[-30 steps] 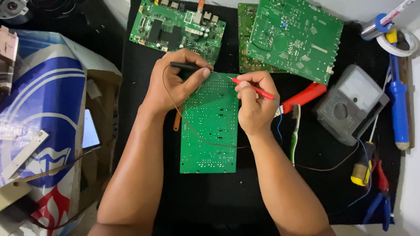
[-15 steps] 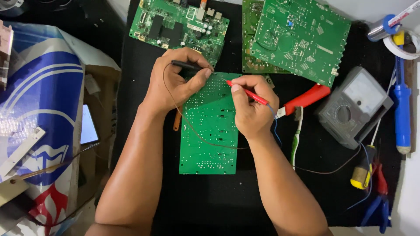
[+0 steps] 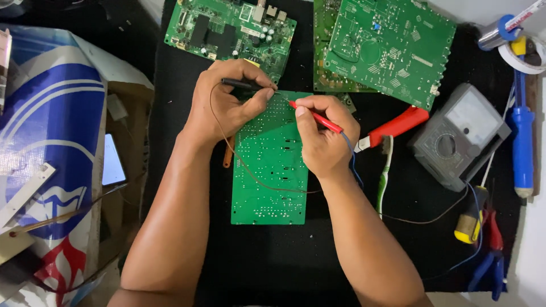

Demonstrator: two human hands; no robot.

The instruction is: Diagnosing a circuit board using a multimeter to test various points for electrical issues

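My left hand is clamped on the black probe, my right hand on the red probe. Both tips meet the top edge of the green board, mid-bench. Since a second ago the red tip has crept left toward the black one, so I judge I'm checking a new pair of points. The meter sits near the right edge.

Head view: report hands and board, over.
Left hand grips black probe. Right hand grips red probe. Both tips on green circuit board. Nothing blocking.
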